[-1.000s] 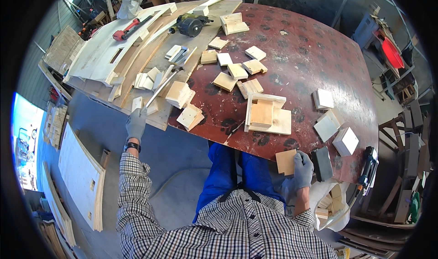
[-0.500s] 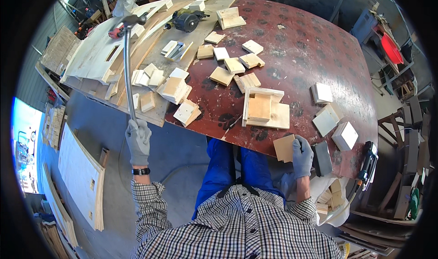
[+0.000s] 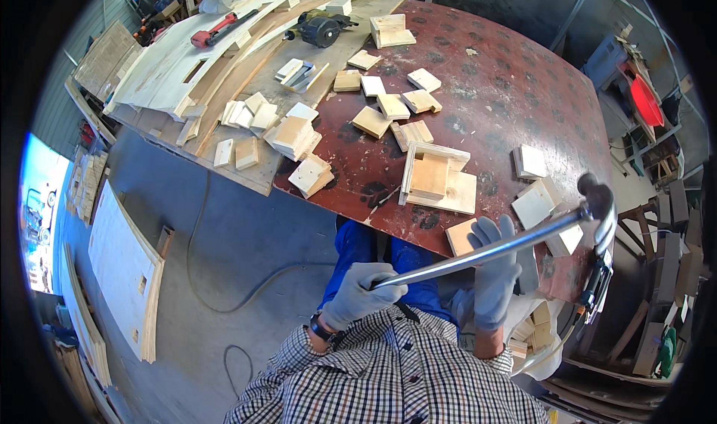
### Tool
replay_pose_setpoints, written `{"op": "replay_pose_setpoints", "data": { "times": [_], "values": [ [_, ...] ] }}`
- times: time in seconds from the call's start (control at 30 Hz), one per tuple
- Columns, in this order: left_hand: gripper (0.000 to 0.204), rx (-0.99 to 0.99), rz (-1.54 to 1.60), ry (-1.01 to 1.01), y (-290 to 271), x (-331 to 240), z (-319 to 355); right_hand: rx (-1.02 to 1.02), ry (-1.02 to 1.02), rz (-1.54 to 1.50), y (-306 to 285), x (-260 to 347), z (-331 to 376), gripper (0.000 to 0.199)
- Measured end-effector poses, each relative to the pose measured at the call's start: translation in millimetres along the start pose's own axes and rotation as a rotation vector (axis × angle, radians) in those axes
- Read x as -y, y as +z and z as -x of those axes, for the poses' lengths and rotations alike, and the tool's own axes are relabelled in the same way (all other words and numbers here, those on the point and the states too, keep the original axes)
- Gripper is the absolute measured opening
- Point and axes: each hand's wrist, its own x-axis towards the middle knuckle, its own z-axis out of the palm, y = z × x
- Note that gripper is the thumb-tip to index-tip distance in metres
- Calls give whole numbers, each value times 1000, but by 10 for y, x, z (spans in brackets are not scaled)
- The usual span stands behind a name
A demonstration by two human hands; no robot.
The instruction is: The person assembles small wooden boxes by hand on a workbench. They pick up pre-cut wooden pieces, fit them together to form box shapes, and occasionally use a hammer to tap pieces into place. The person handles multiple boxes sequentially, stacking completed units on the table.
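Note:
My left hand (image 3: 364, 297), in a grey glove, is closed round the lower end of a claw hammer (image 3: 478, 256) with a long shiny metal shaft. The shaft slants up to the right, its head above the right side of the red table. Beneath the shaft, my gloved right hand (image 3: 496, 293) is open with fingers stretched out; I cannot tell whether it touches the shaft. A small wooden block (image 3: 458, 237) lies at the table edge beside its fingertips. A dark grey block (image 3: 529, 271) is just right of that hand, partly hidden.
Wooden blocks lie about the red table (image 3: 523, 80), among them an L-shaped piece (image 3: 455, 192). A black air tool (image 3: 597, 278) with a hose lies at the right edge. A circular saw (image 3: 321, 29) and red tool (image 3: 216, 32) sit farther back. A hose (image 3: 198, 274) crosses the floor.
My left hand has brought the hammer from upright at the left across to my middle, its head swinging right. My right hand has let go of the wooden block and opened.

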Motion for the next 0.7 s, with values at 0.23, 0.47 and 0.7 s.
{"op": "replay_pose_setpoints", "data": {
  "times": [0.23,0.47,0.7],
  "values": [
    [37,318,-334,328,430,411,-520,-220,-223,-243,-69,615,99,54],
    [82,10,-1376,465,551,841,-1151,-117,190,520,-649,974,289,32],
    [95,137,-1415,289,888,1070,-1408,-290,476,305,-745,704,608,29]
  ]
}}
